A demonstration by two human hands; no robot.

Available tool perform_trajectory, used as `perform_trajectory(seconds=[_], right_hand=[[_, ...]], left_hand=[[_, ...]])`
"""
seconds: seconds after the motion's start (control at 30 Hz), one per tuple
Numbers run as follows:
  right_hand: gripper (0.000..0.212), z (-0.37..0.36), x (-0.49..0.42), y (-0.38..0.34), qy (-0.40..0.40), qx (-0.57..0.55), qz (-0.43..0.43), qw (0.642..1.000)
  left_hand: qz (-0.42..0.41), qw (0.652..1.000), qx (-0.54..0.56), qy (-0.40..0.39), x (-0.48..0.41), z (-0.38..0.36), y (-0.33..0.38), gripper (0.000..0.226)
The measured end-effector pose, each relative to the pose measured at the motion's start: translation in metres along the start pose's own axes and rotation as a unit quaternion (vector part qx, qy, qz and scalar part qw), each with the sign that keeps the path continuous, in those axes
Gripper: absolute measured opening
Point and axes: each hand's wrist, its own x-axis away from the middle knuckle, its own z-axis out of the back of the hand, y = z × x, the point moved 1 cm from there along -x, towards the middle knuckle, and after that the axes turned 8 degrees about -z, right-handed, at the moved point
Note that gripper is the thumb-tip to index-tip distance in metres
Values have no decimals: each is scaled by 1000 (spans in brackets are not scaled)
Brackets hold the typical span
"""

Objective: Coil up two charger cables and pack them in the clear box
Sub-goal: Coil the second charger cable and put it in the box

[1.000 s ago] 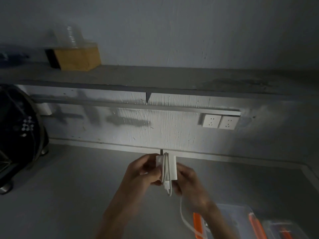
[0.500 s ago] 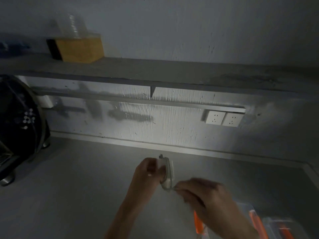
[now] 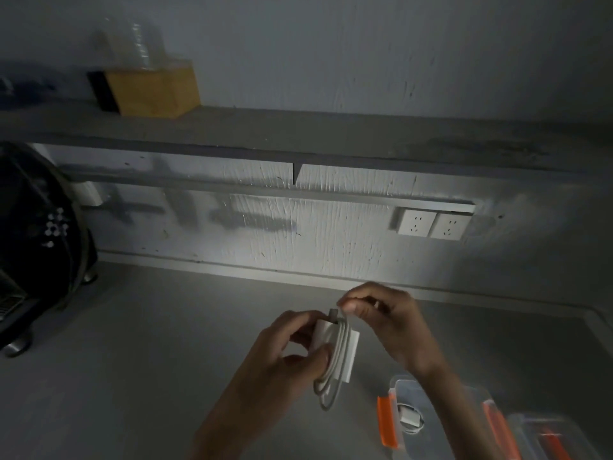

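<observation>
My left hand [image 3: 292, 353] grips a white charger block [image 3: 348, 356] with its white cable [image 3: 331, 383] wound lengthwise round it in several loops. My right hand [image 3: 384, 313] is above and right of the block and pinches the cable's free end near the top. A clear box [image 3: 411, 386] with orange latches sits on the grey counter at lower right, partly behind my right forearm. Inside it lies another coiled white cable [image 3: 409, 423].
The box's clear lid [image 3: 550, 436] with orange clips lies right of the box. Two white wall sockets [image 3: 433, 223] sit on the back wall. A dark round appliance [image 3: 36, 247] stands at the left. On the shelf above is a yellow-brown box [image 3: 152, 89].
My right hand has swung from below the block up over its top, carrying the cable end round. The hanging tail is gone, and more loops lie on the block.
</observation>
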Motion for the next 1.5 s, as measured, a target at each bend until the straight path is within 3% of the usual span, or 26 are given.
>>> perform_trajectory(seconds=[0.17,0.3,0.5,0.63,0.77,0.83,0.93,1.07,1.1,1.2,1.33,1.5], right_hand=[[20,-34,22,27,-41,-203,-161,965],[15,-45,36,29,-29,-249,-226,942],[20,-58,63,20,35,-180,-249,951],[39,-64,95,19,-16,-74,-240,968],[55,-57,115,9,-80,62,-166,981],[49,-45,114,2,-95,122,-119,981],[22,-19,102,-9,-36,213,-18,976],[19,10,75,-30,61,295,99,948],[18,15,68,-36,73,313,114,940],[14,26,54,-47,87,333,161,925],[18,38,50,-57,41,306,220,925],[12,36,24,-38,57,268,211,939]], left_hand=[[25,1000,18,3,-5,7,-6,30],[60,994,92,15,-7,-2,-13,30],[129,960,211,133,-17,-15,-49,37],[163,929,258,207,-25,-14,-62,29],[153,931,223,245,-29,-12,-62,29],[142,936,187,263,-26,-15,-61,32],[131,943,162,260,-19,-20,-60,35],[103,965,130,206,-10,-33,-56,15],[87,973,105,188,-7,-37,-53,18],[52,986,44,154,1,-43,-43,25],[66,981,54,173,1,-31,-34,29],[25,994,28,107,12,-20,-20,29]])
